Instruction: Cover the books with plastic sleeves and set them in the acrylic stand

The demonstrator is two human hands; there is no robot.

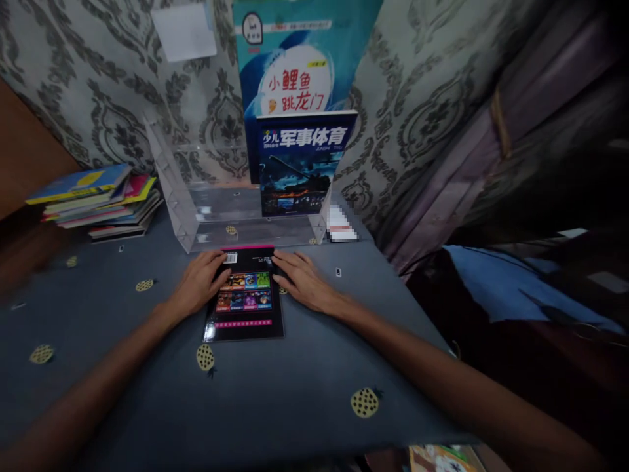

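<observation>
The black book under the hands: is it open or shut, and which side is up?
Shut, flat on the table, back cover up: the black book shows a barcode.

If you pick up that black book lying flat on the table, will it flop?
Probably a bit: the black book looks thin with a soft glossy cover, so it may bend and feel light. The shine suggests it could slide on the grey tablecloth. The left hand and right hand rest on its edges.
</observation>
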